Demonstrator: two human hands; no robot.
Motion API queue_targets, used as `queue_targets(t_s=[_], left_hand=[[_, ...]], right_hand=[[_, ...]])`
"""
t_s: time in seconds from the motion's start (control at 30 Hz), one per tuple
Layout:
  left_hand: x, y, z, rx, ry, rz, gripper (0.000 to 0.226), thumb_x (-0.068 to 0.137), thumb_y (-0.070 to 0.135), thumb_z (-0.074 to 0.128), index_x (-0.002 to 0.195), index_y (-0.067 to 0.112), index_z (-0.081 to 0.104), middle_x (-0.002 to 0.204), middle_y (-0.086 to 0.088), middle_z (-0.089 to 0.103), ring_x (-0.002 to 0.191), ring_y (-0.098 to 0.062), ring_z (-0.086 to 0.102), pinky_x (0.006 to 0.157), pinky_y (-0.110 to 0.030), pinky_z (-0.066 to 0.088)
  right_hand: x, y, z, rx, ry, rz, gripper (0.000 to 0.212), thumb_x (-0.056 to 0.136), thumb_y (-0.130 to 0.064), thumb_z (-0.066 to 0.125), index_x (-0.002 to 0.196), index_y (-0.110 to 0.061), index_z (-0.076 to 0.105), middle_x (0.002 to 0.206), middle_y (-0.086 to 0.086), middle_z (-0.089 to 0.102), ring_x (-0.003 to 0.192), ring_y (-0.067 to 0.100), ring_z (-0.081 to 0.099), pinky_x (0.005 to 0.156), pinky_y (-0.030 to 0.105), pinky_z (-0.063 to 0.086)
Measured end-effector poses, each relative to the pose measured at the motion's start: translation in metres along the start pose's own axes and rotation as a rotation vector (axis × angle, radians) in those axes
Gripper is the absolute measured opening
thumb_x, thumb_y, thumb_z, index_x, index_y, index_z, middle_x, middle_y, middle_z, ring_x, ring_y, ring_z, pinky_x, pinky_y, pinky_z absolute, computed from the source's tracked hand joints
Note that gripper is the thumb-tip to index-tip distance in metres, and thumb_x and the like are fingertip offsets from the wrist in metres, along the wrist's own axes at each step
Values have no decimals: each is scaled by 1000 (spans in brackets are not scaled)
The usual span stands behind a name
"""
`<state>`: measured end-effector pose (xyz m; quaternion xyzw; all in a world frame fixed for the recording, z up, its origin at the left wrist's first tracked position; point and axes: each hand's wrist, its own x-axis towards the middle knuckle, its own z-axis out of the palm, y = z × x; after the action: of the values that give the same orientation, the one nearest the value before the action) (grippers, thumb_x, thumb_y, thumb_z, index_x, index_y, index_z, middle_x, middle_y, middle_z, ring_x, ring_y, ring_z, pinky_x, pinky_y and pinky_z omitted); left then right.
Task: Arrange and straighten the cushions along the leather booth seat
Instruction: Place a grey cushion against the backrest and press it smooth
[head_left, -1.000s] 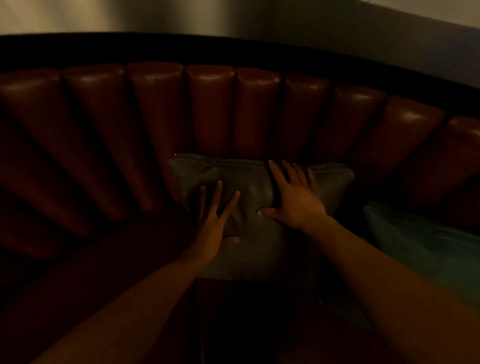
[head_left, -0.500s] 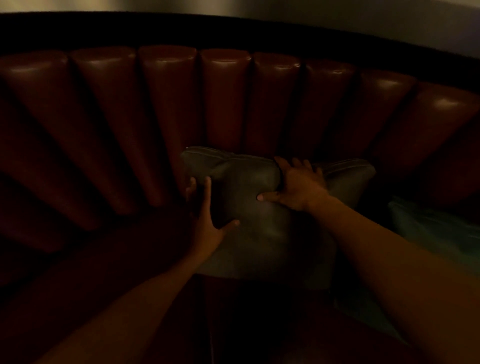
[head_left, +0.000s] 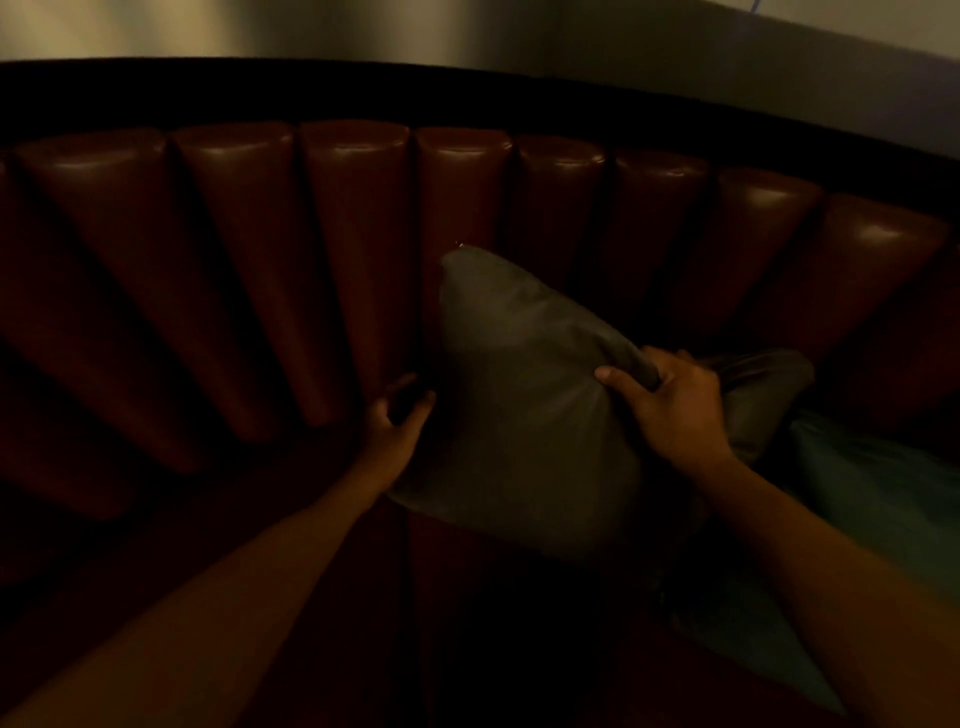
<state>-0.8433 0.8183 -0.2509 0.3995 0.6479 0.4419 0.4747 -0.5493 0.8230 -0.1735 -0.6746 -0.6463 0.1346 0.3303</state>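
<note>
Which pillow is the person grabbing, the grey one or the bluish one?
The grey-brown cushion. The right hand pinches its top edge, tipping it corner-up against the booth backrest. The teal cushion lies untouched to its right.

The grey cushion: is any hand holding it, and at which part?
The right hand grips the grey cushion by its upper edge, bunching the cover. The left hand is at its left side; whether it grips is too dark to tell.

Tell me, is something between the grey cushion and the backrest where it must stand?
Nothing visible. The right hand grips the grey cushion at its upper edge, tilted, one corner already against the backrest. The left hand is at its left side. A teal cushion lies to the right.
</note>
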Motion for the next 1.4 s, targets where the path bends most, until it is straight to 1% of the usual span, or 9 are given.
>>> queue_targets(t_s=[0.17, 0.27, 0.33, 0.5, 0.67, 0.87, 1.07, 1.23, 1.4], left_hand=[[-9, -12, -17, -226, 178, -346, 63, 98, 57, 48, 150, 22, 38, 140, -12, 51, 124, -32, 54, 102, -48, 47], [-8, -8, -28, -590, 177, -191, 92, 65, 79, 71, 142, 33, 51, 136, -6, 62, 116, -28, 65, 91, -50, 56], [8, -3, -34, -697, 104, -131, 88, 64, 77, 75, 138, 32, 59, 137, -2, 64, 123, -25, 63, 100, -48, 52], [12, 47, -40, -569, 255, 66, 54, 80, 61, 75, 123, 30, 69, 125, 5, 70, 116, -18, 67, 104, -45, 52], [12, 107, -48, -456, 457, 253, 67, 81, 61, 72, 134, 20, 62, 128, 5, 68, 115, -10, 66, 103, -32, 52], [8, 146, -61, -440, 504, 400, 39, 82, 48, 79, 115, 30, 66, 108, 18, 71, 99, 7, 68, 90, -18, 55], [5, 83, -49, -261, 249, 202, 75, 71, 73, 74, 135, 36, 60, 131, 14, 66, 119, -6, 63, 107, -36, 49], [-19, 8, -19, -80, -144, 4, 61, 85, 39, 76, 140, 31, 52, 134, 17, 52, 131, -8, 49, 104, -26, 38], [-22, 1, -12, -55, -189, -112, 137, 24, 90, 75, 145, 33, 49, 144, 12, 52, 134, -14, 49, 113, -40, 40]], right_hand=[[0, -11, -24, 318, 109, 71, 32, 89, -50, 76, 93, -18, 74, 92, 1, 74, 92, 24, 71, 88, 49, 58], [-6, -26, -29, 483, 175, 67, 20, 91, -37, 78, 97, -18, 75, 97, 4, 77, 95, 23, 73, 89, 48, 60], [-14, -32, -26, 574, 197, 82, 12, 93, -33, 76, 101, -23, 75, 100, 1, 78, 98, 19, 74, 90, 44, 60], [-30, -29, -14, 531, 207, 171, 32, 93, -48, 71, 115, -25, 69, 109, -11, 72, 101, 0, 68, 97, 40, 58], [-10, -55, -30, 548, 252, 94, 60, 89, -56, 72, 141, -30, 57, 121, -22, 67, 109, -10, 63, 93, 17, 53], [-17, -61, -17, 586, 315, 157, 59, 87, -63, 70, 136, -31, 62, 120, -17, 70, 109, -4, 66, 98, 30, 56], [-59, -1, 35, 553, 165, 396, 91, 78, -79, 62, 154, -34, 38, 144, -8, 54, 136, 18, 52, 115, 40, 42], [-81, 41, 55, 507, 58, 421, 121, 59, -92, 67, 159, -38, 25, 161, -5, 39, 145, 14, 41, 121, 46, 36], [-70, 55, 49, 529, 56, 385, 119, 61, -80, 78, 159, -45, 19, 154, -17, 44, 137, 4, 48, 118, 41, 41]])
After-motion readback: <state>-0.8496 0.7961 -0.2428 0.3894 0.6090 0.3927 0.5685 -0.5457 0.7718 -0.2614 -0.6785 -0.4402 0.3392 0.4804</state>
